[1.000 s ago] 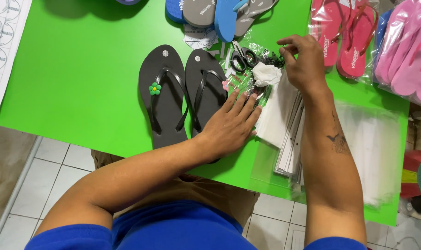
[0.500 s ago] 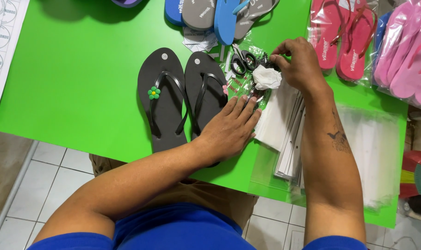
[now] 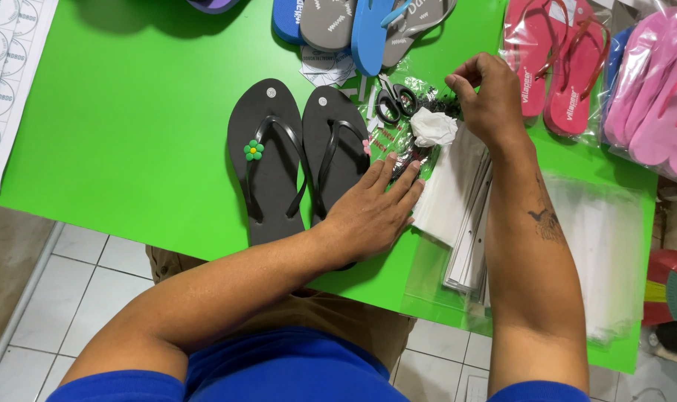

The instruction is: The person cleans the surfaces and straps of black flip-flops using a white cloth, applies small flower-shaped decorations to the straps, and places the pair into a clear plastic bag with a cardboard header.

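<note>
Head view: the left hand lies flat, fingers spread, on the heel of the right-side black flip-flop and the clear bag beside it. The right hand pinches something tiny — too small to tell — above crumpled white paper and scissors. Glossy green table — pale tiled floor below; rubbery soles, a green flower charm.

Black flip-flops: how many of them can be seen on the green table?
2. One black flip-flop with a green flower charm lies on the left; the second black flip-flop lies beside it, its heel end under the left hand. Others may be hidden outside the view.
</note>
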